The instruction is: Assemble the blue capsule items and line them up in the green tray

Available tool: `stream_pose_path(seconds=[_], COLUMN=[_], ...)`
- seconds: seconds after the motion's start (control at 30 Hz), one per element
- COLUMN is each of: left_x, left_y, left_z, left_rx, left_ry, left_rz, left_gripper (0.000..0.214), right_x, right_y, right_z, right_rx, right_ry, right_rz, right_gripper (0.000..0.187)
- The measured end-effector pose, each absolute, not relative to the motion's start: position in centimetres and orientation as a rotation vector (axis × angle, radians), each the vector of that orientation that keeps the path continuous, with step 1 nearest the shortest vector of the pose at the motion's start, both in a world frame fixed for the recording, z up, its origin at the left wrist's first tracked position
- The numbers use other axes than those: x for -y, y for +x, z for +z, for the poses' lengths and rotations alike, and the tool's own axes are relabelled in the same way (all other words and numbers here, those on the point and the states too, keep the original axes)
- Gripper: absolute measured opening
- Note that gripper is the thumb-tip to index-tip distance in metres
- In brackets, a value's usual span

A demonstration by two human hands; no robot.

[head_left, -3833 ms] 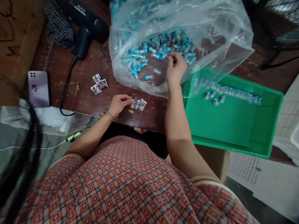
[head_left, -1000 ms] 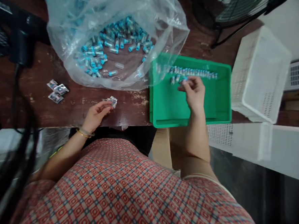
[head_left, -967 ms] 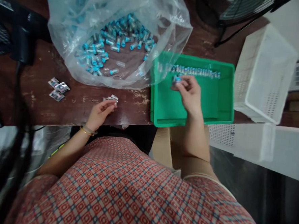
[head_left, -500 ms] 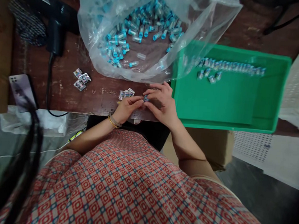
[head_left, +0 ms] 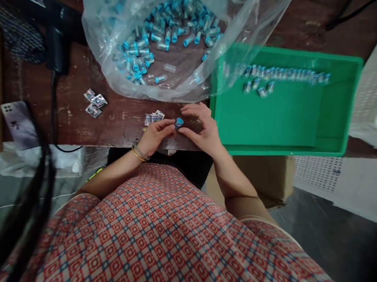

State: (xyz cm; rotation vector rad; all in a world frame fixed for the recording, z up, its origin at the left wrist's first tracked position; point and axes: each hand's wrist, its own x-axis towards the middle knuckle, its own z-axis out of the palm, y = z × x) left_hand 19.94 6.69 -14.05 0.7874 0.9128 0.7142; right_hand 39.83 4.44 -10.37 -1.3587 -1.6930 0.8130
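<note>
My left hand (head_left: 155,134) and my right hand (head_left: 200,129) meet at the near edge of the brown table, both pinching a small blue-capped vial (head_left: 178,123) between their fingertips. A little pile of small printed packets (head_left: 153,116) lies just left of the vial. Behind my hands a clear plastic bag (head_left: 119,22) lies open with many blue-capped vials (head_left: 169,33) inside. To the right stands a green tray (head_left: 288,121) with a row of vials (head_left: 285,74) along its far side.
Three more packets (head_left: 93,103) lie on the table to the left. A black heat gun (head_left: 51,30) with its cord and a phone (head_left: 18,124) are at far left. A white plastic basket (head_left: 376,93) stands right of the tray. A cardboard box (head_left: 269,180) sits under the table edge.
My right hand left the green tray and came back to the table edge to meet my left hand. Both now hold one vial; the view has shifted slightly left.
</note>
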Motion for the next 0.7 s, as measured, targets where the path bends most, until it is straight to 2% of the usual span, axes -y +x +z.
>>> stream_pose_path(seconds=[0.13,0.2,0.3,0.4,0.47,0.6,0.7], left_x=[-6.6,-6.7,-7.3,-8.4,-9.2,-9.7,-9.5], left_y=[20.8,21.0,20.2,17.7,15.5,11.5,10.1], left_z=[-13.9,-13.7,-13.7,-14.7,-15.6,-17.3,-17.9], left_rx=[-0.937,-0.91,-0.951,-1.118,-1.249,-1.485,-1.614], left_ry=[0.953,0.988,1.065,1.201,1.286,1.429,1.6], left_rz=[0.744,0.715,0.715,0.758,0.781,0.82,0.797], left_gripper=[0.058,0.057,0.054,0.046,0.037,0.024,0.017], right_x=[-3.9,-4.7,-7.3,-9.5,-10.3,-11.2,-12.3], right_y=[39.1,41.8,52.0,64.6,70.6,74.5,72.4], right_z=[-11.0,-12.4,-15.1,-17.3,-18.3,-19.3,-18.2], right_rx=[1.545,1.442,1.284,1.074,1.071,1.189,1.212], right_ry=[-1.295,-1.304,-1.574,-1.982,-2.037,-2.033,-2.021], right_rz=[1.023,1.053,0.787,0.343,0.234,0.298,0.24], right_gripper=[0.04,0.041,0.048,0.035,0.025,0.014,0.02])
